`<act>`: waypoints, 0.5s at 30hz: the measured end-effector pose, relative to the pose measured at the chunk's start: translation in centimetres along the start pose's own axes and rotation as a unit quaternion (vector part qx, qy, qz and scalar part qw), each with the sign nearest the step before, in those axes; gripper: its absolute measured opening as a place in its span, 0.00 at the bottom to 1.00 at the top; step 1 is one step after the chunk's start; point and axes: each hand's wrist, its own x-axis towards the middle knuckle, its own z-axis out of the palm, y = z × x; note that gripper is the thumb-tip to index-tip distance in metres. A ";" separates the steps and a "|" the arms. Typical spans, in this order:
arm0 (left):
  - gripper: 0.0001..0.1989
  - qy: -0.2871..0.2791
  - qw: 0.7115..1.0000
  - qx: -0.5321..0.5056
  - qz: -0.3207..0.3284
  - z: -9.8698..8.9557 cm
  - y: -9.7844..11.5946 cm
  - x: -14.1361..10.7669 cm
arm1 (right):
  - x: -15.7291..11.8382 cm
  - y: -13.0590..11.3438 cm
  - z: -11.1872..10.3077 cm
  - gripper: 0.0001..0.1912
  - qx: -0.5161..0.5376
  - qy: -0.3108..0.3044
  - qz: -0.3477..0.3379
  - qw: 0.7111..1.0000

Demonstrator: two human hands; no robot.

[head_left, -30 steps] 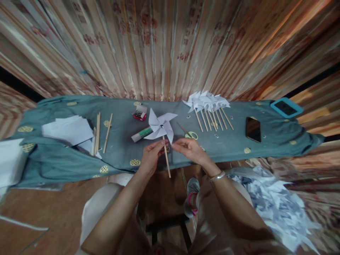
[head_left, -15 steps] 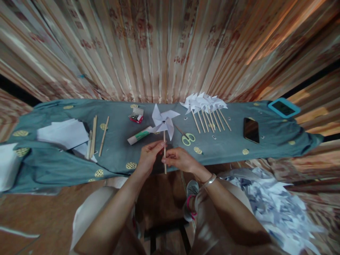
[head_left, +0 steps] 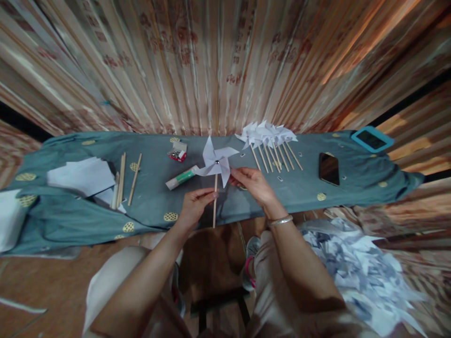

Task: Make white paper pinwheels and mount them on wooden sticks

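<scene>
A white paper pinwheel (head_left: 217, 163) with a shiny pin at its centre stands upright over the table, mounted on a thin wooden stick. My left hand (head_left: 194, 203) pinches that stick between thumb and fingers, below the blades. At the edge of the lower right blade, my right hand (head_left: 254, 184) has its thumb and fingertips closed on the paper. A glue stick (head_left: 183, 177) with a green label lies just left of the pinwheel. The scissors are mostly hidden behind my right hand.
Finished pinwheels (head_left: 269, 136) lie in a row at the back. Leftward are a small box of pins (head_left: 178, 152), wooden sticks (head_left: 135, 179) and paper sheets (head_left: 82, 175). A phone (head_left: 329, 169) and a blue-framed device (head_left: 372, 139) lie right. Paper scraps (head_left: 362, 267) are heaped below the table.
My right hand has left the lower part of the stick and moved up and right to the pinwheel's blade, covering the scissors. My left hand still holds the stick, and the blades have barely turned.
</scene>
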 end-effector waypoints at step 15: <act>0.23 0.010 1.000 -0.013 0.011 0.3 -0.6 0.5 | 0.3 -0.3 1.7 0.26 0.042 -0.024 0.026 0.999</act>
